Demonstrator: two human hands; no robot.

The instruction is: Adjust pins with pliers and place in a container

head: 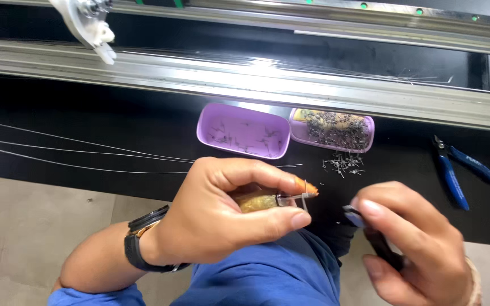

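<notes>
My left hand [231, 212] is curled around a small amber-coloured tool [259, 201] whose metal tip and thin wire ends [301, 196] stick out to the right between thumb and forefinger. A black watch [140, 243] sits on that wrist. My right hand [415, 243] is blurred, just right of the tip, and grips a dark-handled hand tool [384, 246] with a blue part near the fingertips. The two hands are a few centimetres apart over the front edge of a black work surface [86, 107].
Two purple trays lie behind the hands: the left one [244, 131] holds a few small metal pins, the right one [333, 129] holds many. Loose pins [344, 164] lie in front. Blue-handled cutters [455, 170] rest at right. Thin wires [75, 153] run leftward. A metal rail [256, 79] crosses behind.
</notes>
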